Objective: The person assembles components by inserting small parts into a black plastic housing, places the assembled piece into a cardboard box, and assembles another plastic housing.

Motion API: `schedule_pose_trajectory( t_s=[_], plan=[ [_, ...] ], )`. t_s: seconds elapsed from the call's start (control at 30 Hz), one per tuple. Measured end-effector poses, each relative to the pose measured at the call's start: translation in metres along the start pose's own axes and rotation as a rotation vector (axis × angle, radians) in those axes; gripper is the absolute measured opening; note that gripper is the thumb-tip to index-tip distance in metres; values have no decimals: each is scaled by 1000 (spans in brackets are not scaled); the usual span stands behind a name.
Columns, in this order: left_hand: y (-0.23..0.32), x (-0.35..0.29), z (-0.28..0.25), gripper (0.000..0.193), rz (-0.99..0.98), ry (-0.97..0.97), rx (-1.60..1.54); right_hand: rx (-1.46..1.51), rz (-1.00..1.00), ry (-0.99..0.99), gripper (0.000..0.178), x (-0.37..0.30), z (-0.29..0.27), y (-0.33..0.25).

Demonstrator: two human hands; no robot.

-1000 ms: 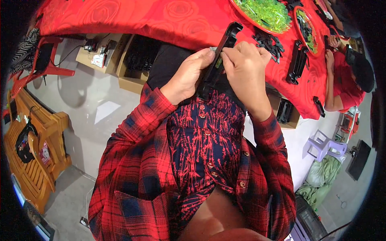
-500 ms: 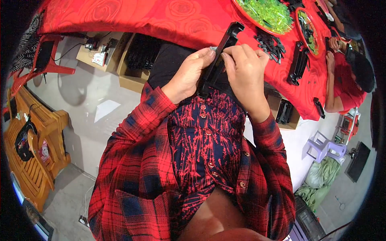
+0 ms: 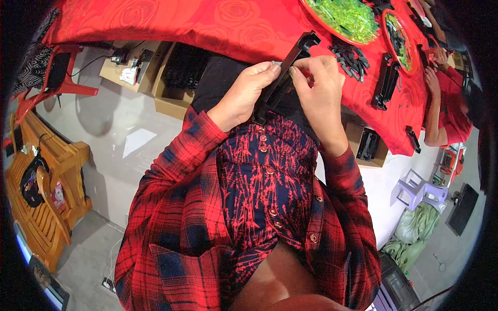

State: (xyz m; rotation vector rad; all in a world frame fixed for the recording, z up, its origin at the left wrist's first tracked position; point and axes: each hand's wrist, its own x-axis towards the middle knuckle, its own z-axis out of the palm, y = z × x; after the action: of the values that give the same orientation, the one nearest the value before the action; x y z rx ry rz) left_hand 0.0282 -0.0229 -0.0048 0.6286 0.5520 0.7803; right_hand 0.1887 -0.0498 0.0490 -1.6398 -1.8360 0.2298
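Observation:
A long black plastic bracket-like part (image 3: 296, 53) is held slantwise in front of my chest, beyond the near edge of the table. My left hand (image 3: 248, 92) grips it from the left, the thumb pressed along its side. On the other side my right hand (image 3: 320, 89) has thumb and forefinger pinched together against the part; whatever is between those fingertips is too small or hidden to name. Close to my right hand, a pile of small black plastic pieces (image 3: 350, 59) lies on the red tablecloth (image 3: 207, 18).
Round red trays hold green translucent pieces (image 3: 345, 20) and mixed black and green pieces (image 3: 398, 44). More black parts (image 3: 385, 83) lie at the table's right. A co-worker in red (image 3: 448, 103) sits there. Cardboard boxes (image 3: 171, 106) stand below; a wooden chair (image 3: 46, 181) is at left.
My right hand has shifted slightly, its fingers curling more at the black part. The part has tilted a little to the right. The co-worker's arms have moved.

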Motion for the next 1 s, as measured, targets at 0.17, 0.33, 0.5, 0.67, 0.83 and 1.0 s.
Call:
schedule_pose_trajectory(
  t_s=[0.17,0.33,0.5,0.67,0.83,1.0],
  plan=[
    [-2,-1,-2,28,11,66,35,-116,-87,-19,10,2,1,-2],
    [-5,2,-4,27,7,76,7,-120,-30,-61,10,6,0,-4],
    [-2,2,-7,26,-6,46,-14,-151,-146,-63,9,2,-4,-5],
    [-4,3,-14,27,-40,43,15,-199,-159,-64,8,-3,0,-8],
    [2,4,-19,24,-123,-29,-28,-153,-112,-64,8,-6,4,0],
    [-5,6,-22,23,-111,-13,4,-260,-163,-26,10,-10,7,-3]
  ],
)
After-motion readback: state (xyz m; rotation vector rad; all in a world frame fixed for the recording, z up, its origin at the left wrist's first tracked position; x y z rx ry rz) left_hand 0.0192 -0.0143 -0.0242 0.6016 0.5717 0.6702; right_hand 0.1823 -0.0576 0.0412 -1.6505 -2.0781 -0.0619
